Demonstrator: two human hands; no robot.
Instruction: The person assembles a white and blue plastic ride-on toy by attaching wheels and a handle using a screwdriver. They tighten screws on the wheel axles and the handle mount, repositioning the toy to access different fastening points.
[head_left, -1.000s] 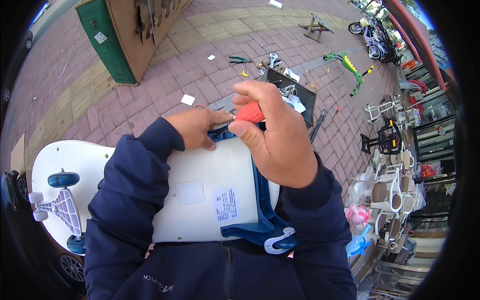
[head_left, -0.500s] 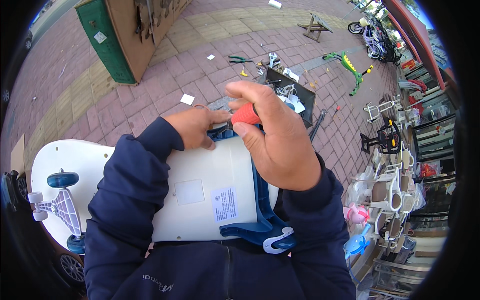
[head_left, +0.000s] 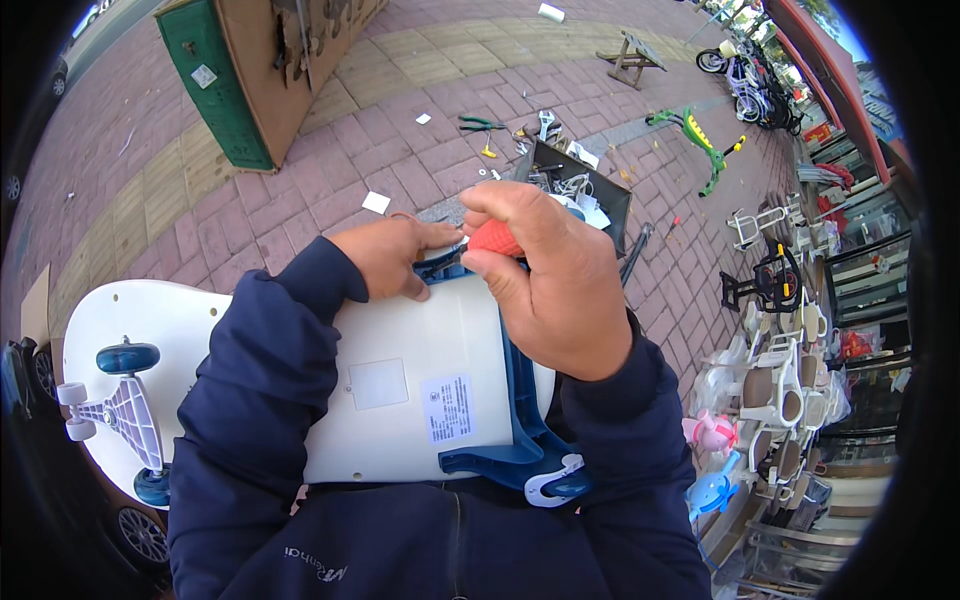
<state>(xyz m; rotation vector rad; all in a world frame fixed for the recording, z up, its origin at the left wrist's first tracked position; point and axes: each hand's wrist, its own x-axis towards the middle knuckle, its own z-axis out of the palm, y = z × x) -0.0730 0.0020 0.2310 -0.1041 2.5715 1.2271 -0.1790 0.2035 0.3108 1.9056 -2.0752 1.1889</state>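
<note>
Two hands, close together at the far edge of a white toy body [head_left: 420,340] lying underside-up against the person's front; whatever bears its weight is hidden. Left end: blue wheels [head_left: 127,358] and a lilac bracket [head_left: 125,415] face up, so flipping it probably gives access to the underside. Left hand [head_left: 385,258]: thumb on the white shell, fingers over the far edge, likely bracing it and steadying the spot by the tool. Can't tell if those fingertips pinch anything. Right hand [head_left: 560,285]: curled around a red handle [head_left: 495,240], thumb along its side; grip looks set for twist control. Tool tip not visible. Right end: blue trim [head_left: 525,400] wraps the body.

Surroundings: outdoors, daylight, brick paving [head_left: 330,190]. Left, a tall cardboard box [head_left: 265,60] with a green end [head_left: 215,95]. Middle, pliers [head_left: 482,124], a wrench [head_left: 545,120] and a dark tool tray [head_left: 617,195] sit on the ground past the hands, presumably for easy reach. Further right, a wooden stool [head_left: 630,60], a green toy frame [head_left: 705,145], then white chairs [head_left: 785,375] plus pink [head_left: 713,430] and blue [head_left: 712,490] toys along a shopfront [head_left: 870,275].
</note>
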